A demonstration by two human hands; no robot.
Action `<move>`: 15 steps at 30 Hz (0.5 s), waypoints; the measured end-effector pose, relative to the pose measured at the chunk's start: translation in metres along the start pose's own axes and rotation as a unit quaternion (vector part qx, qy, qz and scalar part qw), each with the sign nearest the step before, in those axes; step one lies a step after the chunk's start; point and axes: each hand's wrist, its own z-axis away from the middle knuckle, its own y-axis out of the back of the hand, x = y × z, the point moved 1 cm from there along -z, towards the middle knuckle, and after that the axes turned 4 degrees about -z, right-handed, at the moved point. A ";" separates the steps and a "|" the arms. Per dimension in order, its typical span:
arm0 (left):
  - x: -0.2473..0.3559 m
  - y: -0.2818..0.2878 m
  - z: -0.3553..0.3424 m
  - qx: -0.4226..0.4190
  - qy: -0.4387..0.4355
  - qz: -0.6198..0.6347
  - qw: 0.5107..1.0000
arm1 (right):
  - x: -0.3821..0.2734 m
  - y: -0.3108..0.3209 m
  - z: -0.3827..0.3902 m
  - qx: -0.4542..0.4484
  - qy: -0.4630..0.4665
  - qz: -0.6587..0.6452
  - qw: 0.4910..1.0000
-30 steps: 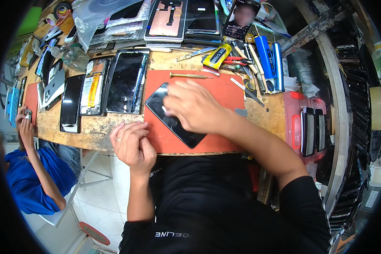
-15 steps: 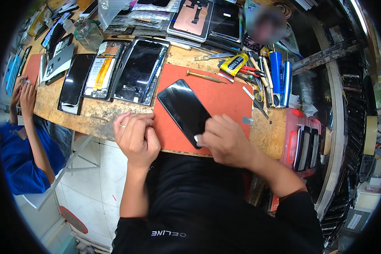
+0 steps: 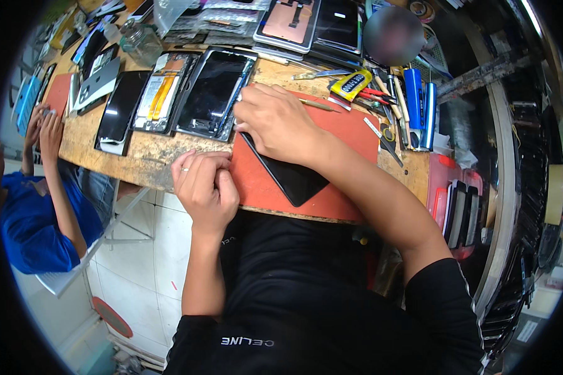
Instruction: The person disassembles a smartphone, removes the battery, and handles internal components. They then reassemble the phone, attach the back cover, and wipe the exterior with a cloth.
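Note:
A black smartphone (image 3: 294,181) lies slantwise, screen up, on the orange-red work mat (image 3: 350,150). Over its far left end is my right hand (image 3: 272,119), fingers bent and closed around a small white piece that barely shows at the fingertips; its kind is unclear. That hand and forearm cover much of the phone's upper part. My left hand (image 3: 205,187) rests curled at the mat's left edge, apart from the phone, with nothing visible in its fingers. A screwdriver (image 3: 319,105) lies beyond the right hand, partly hidden by it.
Opened tablets (image 3: 216,90) and phones (image 3: 122,112) line the bench to the left, near a glass jar (image 3: 141,44). Pliers, tweezers, a yellow tube (image 3: 351,84) and blue cylinders (image 3: 413,100) crowd the right. A person in blue (image 3: 44,219) sits at far left.
My right hand has swept from the phone's near end up to its far left end, the white piece still in its fingers. My left hand stays curled; the view has shifted slightly.

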 end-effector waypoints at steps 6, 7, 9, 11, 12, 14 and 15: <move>-0.001 0.000 0.001 -0.010 0.020 -0.001 1.000 | -0.038 0.030 0.063 -0.047 -0.003 0.010 0.999; -0.001 0.000 0.000 -0.010 0.019 -0.003 1.000 | -0.047 0.037 0.074 -0.050 -0.012 0.009 0.999; 0.000 -0.001 -0.001 -0.015 0.013 -0.004 1.000 | -0.064 0.050 0.093 -0.055 -0.046 0.007 0.997; 0.003 -0.002 -0.003 -0.020 0.009 -0.010 1.000 | -0.080 0.058 0.107 -0.062 -0.069 0.012 0.996; 0.004 -0.003 -0.003 -0.026 0.015 -0.010 0.999 | -0.082 0.060 0.111 -0.065 -0.080 0.014 0.995; 0.006 -0.004 -0.003 -0.020 0.007 -0.018 1.000 | -0.082 0.057 0.111 -0.057 -0.081 0.007 0.995; 0.006 -0.004 -0.003 -0.019 0.013 -0.018 1.000 | -0.079 0.053 0.107 -0.055 -0.085 0.003 0.995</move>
